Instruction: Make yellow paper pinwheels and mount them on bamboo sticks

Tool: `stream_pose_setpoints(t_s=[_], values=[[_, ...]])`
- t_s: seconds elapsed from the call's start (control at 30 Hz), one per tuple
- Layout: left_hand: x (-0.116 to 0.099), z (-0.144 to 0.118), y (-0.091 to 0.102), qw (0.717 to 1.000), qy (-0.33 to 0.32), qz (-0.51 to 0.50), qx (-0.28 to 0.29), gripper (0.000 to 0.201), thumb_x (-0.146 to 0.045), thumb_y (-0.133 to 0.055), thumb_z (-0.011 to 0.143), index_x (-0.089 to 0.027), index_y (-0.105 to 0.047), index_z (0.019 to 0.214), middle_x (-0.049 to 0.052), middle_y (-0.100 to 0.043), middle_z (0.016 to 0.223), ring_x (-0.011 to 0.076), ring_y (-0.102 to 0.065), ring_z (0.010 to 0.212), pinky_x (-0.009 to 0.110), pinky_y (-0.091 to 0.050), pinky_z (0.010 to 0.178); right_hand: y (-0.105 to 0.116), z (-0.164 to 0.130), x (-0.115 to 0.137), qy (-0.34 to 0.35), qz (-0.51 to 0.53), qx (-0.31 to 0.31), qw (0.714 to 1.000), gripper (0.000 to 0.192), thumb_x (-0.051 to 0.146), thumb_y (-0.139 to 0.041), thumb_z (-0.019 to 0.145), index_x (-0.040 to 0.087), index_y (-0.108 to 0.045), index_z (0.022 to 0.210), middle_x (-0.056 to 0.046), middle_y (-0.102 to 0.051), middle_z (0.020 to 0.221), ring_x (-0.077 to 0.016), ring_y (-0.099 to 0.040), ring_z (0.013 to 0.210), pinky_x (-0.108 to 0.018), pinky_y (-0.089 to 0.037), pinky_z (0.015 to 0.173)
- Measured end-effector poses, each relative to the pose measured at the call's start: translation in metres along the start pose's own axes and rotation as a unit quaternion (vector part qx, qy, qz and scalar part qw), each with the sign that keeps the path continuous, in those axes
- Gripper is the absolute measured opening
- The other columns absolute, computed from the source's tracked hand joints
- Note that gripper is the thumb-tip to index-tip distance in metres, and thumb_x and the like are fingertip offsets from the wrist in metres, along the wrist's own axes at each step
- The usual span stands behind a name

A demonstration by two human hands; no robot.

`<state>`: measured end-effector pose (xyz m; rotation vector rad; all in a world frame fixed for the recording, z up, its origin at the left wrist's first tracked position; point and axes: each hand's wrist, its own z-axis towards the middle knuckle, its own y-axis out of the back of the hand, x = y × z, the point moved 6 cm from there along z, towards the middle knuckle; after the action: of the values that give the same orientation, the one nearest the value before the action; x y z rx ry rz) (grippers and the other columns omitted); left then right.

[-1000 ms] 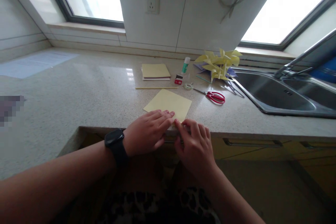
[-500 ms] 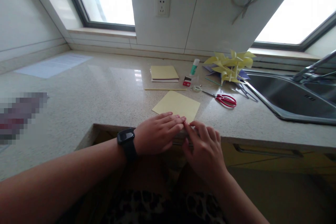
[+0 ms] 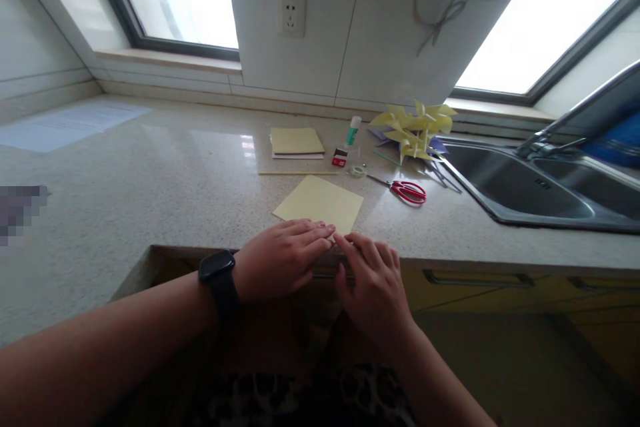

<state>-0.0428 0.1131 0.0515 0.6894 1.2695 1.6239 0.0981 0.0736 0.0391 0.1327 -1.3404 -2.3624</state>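
Observation:
A pale yellow sheet of paper (image 3: 320, 200) lies on the counter, turned so that one corner points toward the back. My left hand (image 3: 285, 253) rests flat across its near part, fingers stretched out together. Close against those fingertips, my right hand (image 3: 373, 273) touches the near edge of the sheet with its index finger extended and the other fingers loosely bent. Both hands cover the sheet's near corner, so a fold there cannot be made out. Neither hand grasps anything that I can see.
Behind the sheet are a thin yellow stick (image 3: 297, 173), a stack of paper squares (image 3: 297, 141), a glue stick (image 3: 353, 131), a small red box (image 3: 339, 158) and a tape roll (image 3: 357, 171). Red-handled scissors (image 3: 409, 192), yellow paper pinwheels (image 3: 417, 128) and a sink (image 3: 493, 213) stand right.
The view has turned slightly to the right, so everything sits farther left in the picture. Both hands stay at the sheet's near edge, with little visible change in their pose.

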Motion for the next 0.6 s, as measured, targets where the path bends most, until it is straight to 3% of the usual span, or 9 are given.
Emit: stream_pose_setpoints(t_s=[0.6], values=[[0.0051,-0.0017,0.0050,0.995,0.042,-0.087,-0.030,0.061,-0.015,-0.060,0.084,-0.014,-0.042,0.142,0.015,-0.055,0.145,0.0265,-0.052,0.136,0.044,-0.041,0.117,-0.0038,0.0074,0.0047,-0.003,-0.072,0.026,0.997,0.045,0.025,-0.059,0.088,0.021,-0.059,0.133,-0.011,-0.062,0.131,-0.0306,-0.055,0.104,-0.049,-0.039,0.087]])
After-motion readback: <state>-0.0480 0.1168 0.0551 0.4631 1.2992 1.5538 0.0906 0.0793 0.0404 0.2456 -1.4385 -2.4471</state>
